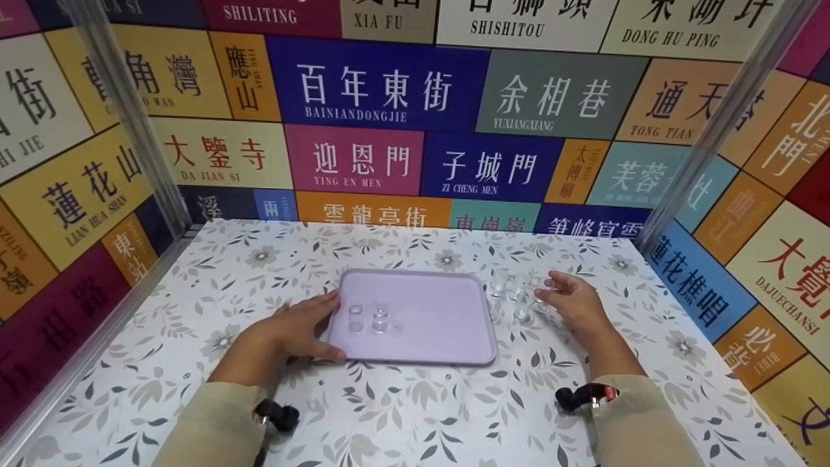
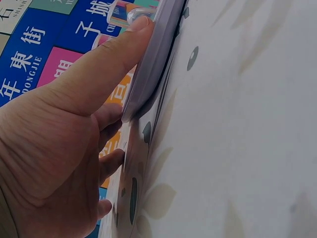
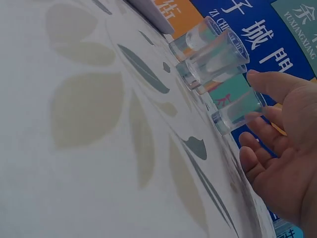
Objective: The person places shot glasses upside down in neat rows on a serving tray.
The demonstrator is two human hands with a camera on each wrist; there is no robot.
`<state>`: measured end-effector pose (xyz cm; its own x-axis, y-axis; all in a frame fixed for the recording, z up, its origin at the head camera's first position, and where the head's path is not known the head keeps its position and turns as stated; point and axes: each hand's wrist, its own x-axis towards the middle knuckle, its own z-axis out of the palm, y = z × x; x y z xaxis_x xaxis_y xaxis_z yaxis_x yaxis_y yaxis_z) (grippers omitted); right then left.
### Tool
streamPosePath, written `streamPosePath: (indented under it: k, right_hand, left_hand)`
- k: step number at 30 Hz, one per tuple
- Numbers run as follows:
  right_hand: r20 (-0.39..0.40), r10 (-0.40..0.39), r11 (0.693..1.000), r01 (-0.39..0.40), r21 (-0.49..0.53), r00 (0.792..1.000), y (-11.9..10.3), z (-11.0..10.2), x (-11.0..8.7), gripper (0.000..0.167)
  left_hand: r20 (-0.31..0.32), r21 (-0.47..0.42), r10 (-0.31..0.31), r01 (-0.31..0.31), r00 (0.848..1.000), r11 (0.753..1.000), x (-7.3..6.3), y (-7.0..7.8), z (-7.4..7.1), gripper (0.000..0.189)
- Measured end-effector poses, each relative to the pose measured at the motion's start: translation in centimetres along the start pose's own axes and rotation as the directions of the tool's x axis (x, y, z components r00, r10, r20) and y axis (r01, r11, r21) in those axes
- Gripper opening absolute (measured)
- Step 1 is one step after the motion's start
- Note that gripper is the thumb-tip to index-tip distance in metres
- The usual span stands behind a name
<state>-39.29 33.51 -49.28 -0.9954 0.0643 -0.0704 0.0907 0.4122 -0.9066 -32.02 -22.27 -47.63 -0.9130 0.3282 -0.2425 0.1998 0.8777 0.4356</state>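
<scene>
While the loose left hand (image 1: 285, 329) braced the rectangular lilac tray (image 1: 441, 318), the right hand (image 1: 579, 305), grip unclear, needed lightness around one clear tapered cup (image 3: 237, 114).

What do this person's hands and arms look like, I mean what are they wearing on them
The left hand and right hand are bare, with no gloves. The left sleeve and right sleeve are plain beige. A small black device pokes out at each cuff, left and right; a red patch shows at the right one.
</scene>
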Motion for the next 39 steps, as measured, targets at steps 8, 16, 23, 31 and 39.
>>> streamPosePath:
  k: [8,16,23,31,39]
  right_hand:
    - [0.019,0.023,0.974,-0.018,-0.228,1.000,0.6,0.0,0.3,0.068]
    - [0.004,-0.008,0.956,0.009,-0.292,1.000,0.6,0.1,0.2,0.059]
    - [-0.015,0.012,0.955,-0.016,-0.295,1.000,0.8,0.0,0.5,0.057]
    - [-0.077,0.070,0.987,-0.080,-0.139,0.995,0.0,0.1,0.1,0.054]
    - [-0.141,0.007,0.999,-0.011,-0.030,0.990,-1.3,0.3,-0.3,0.055]
  left_hand:
    - [0.004,-0.011,-0.003,0.003,1.000,1.000,0.1,-0.1,0.0,0.129]
    - [0.009,-0.026,-0.015,0.015,1.000,1.000,0.2,-0.1,0.0,0.131]
    - [0.016,-0.025,-0.010,0.010,1.000,1.000,0.2,0.0,-0.1,0.130]
    - [0.016,-0.018,-0.008,0.008,1.000,1.000,0.1,-0.1,-0.1,0.131]
    - [0.008,-0.010,0.013,-0.013,1.000,1.000,0.2,-0.2,0.0,0.129]
